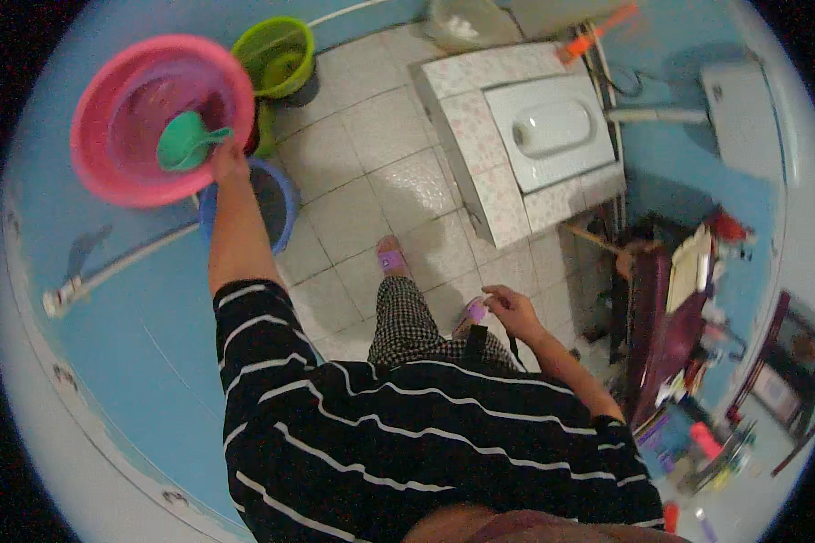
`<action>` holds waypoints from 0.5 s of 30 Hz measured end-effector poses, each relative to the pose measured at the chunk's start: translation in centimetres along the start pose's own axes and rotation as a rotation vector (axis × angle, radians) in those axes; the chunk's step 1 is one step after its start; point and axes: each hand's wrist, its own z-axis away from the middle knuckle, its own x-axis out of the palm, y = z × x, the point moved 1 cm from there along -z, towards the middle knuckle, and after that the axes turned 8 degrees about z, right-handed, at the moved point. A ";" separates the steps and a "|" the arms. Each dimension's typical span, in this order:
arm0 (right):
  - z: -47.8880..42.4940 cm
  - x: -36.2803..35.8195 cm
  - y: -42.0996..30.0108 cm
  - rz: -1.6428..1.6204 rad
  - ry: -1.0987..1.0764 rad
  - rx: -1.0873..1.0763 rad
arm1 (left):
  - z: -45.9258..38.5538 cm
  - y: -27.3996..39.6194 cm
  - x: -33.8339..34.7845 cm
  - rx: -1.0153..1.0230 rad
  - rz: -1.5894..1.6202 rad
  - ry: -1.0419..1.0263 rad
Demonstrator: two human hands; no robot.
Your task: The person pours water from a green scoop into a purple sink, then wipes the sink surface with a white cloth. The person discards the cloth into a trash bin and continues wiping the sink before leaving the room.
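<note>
My left hand point(230, 163) is closed round the handle of a green plastic dipper point(183, 142), at the right rim of a large pink plastic basin point(95, 153). The dipper's bowl is over the inside of the basin; whether it touches the bottom is hidden. Below my forearm stands a blue bucket point(286, 203), partly covered by the arm. A lime-green bucket point(305, 47) is beside the basin, at its upper right. My right hand point(513, 311) hangs near my right foot with its fingers bent and apart, holding nothing that I can see.
A white squat toilet point(543, 173) is set in a raised tiled platform point(472, 129) ahead on the right. Beyond the platform's top edge is a pale basin point(462, 24). A dark red cabinet point(652, 326) with cluttered items stands at right. A pipe point(142, 248) runs along the blue left wall.
</note>
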 end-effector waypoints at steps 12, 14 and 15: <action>9.8 -3.4 6.4 0.115 0.190 -0.080 | 24.1 -16.3 -0.5 -0.561 -0.379 -0.376; 13.4 -5.0 10.9 0.073 0.287 -0.091 | 34.8 -21.5 -0.3 -0.756 -0.313 -0.435; 14.7 -5.8 12.8 0.054 0.330 -0.108 | 39.7 -23.4 0.2 -0.755 -0.388 -0.410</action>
